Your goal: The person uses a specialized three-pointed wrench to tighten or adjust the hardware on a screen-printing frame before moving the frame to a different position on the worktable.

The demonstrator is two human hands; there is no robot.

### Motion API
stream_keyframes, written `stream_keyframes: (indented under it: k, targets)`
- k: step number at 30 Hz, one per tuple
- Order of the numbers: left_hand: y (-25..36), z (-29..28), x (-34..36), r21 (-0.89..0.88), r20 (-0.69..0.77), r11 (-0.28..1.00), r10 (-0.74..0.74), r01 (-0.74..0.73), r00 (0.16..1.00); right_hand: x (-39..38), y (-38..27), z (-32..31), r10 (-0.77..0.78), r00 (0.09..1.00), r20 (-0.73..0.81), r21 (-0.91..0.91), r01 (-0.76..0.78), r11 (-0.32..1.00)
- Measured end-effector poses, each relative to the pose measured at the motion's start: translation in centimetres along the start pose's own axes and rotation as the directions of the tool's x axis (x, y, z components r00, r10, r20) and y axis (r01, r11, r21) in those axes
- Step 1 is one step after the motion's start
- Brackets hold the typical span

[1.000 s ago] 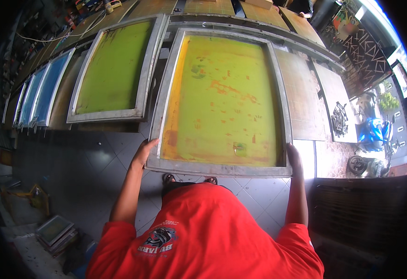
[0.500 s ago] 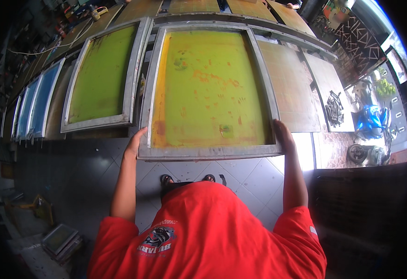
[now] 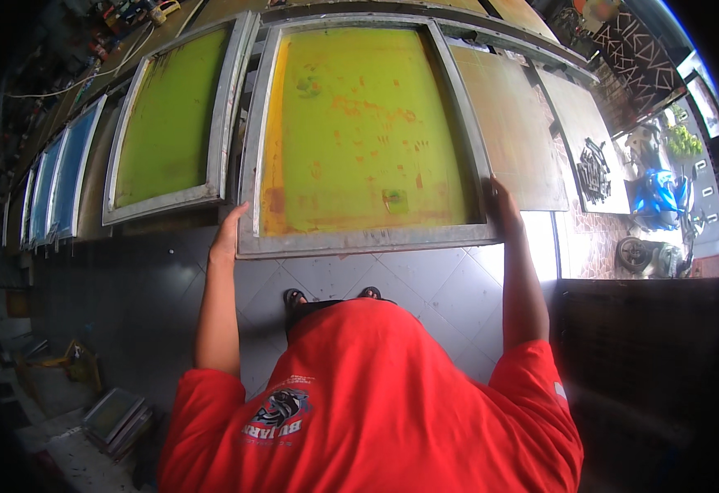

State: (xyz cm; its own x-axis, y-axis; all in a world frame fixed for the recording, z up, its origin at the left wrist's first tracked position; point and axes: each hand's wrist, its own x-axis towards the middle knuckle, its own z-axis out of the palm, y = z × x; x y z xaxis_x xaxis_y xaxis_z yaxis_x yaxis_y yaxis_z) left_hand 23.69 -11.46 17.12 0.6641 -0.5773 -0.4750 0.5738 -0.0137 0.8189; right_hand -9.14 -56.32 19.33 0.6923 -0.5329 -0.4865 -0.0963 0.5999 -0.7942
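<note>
Between my hands is a large screen printing frame [image 3: 367, 241], its grey border around a yellow-green mesh [image 3: 367, 131] with orange stains. My left hand [image 3: 226, 232] grips the frame's left side at the near corner. On the opposite side, my right hand [image 3: 503, 205] holds the near right corner, thumb along the border. The fingers of both hands are partly hidden by the frame. The frame covers part of the long table, and its near edge sits over the floor in view. Close by on the left lies a second green screen frame [image 3: 174, 123].
Blue panels [image 3: 65, 177] stand in a row at the far left. To the right are a brownish board [image 3: 511, 131] and a white board with a black print [image 3: 594, 168]. A blue motorbike [image 3: 659, 201] stands outside. Stacked frames [image 3: 115, 419] lie on the floor, lower left.
Both hands and the held frame sit higher in the picture, farther from my body. The surrounding table and boards have also shifted upward in view. My grip on the frame is kept.
</note>
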Motion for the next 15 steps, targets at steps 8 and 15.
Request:
stream_keyframes:
  k: [8,15]
  targets:
    - [0.6,1.8,-0.9,-0.035,0.071,0.999,-0.011,0.013,0.997,2.9,2.1,-4.1,-0.069,0.998,0.012,-0.065,0.07,0.995]
    - [-0.3,0.4,0.5,0.01,0.014,0.995,0.101,-0.101,0.995,0.7,2.1,-0.8,-0.222,0.975,-0.031,-0.188,0.212,0.959]
